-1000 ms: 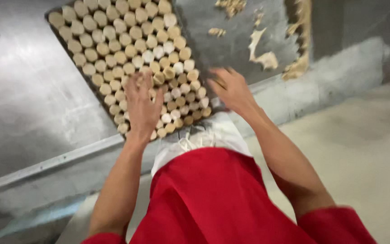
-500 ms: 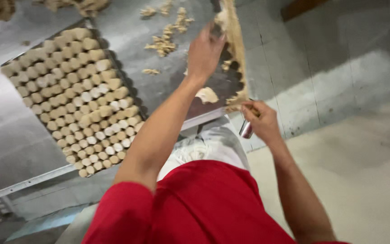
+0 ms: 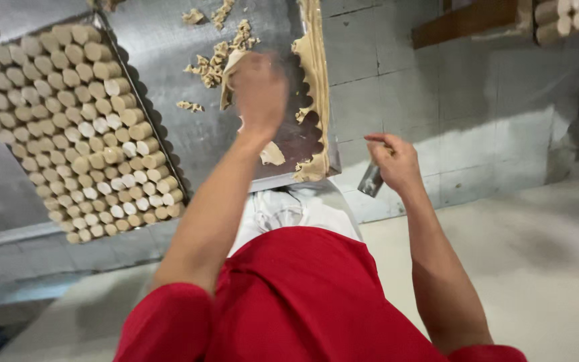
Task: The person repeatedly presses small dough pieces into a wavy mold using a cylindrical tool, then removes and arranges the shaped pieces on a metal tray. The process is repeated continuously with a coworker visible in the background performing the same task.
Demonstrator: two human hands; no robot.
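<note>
a tray [image 3: 8, 60] is seen already filled with cut dough rounds [image 3: 82, 127], while leftover dough scraps [image 3: 313, 80] on the metal table [image 3: 169, 40] are gripped by the blurred left hand [image 3: 257, 90] and a small metal cutter [image 3: 371, 179] is clenched in the right hand [image 3: 393, 161].
</note>
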